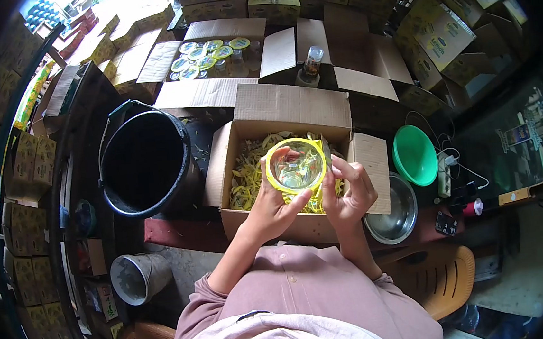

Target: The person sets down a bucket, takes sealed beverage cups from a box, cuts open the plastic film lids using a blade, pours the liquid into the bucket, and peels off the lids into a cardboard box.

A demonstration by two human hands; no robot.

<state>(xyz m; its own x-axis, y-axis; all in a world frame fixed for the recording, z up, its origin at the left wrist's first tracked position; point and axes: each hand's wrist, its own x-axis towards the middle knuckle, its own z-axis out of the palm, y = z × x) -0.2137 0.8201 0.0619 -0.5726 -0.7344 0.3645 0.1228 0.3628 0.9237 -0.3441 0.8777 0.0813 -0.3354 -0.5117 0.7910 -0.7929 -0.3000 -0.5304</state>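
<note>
A clear round cup (296, 165) with a yellow rim is held above an open cardboard box (292, 114). My left hand (273, 201) is wrapped round the cup's left and lower side. At the cup's right edge, my right hand (350, 191) has its thumb and fingers bent together near a small dark, flat piece; whether it grips this piece or the rim is too small to tell. Inside the box lie many yellow strips (246, 172), below the cup and both hands.
A black bucket (146, 161) stands left of the box. A green bowl (415, 155) and a metal bowl (395, 213) are at the right. Behind, another box holds yellow-lidded cups (200, 58), beside a glass jar (310, 69). A grey bucket (140, 278) sits lower left.
</note>
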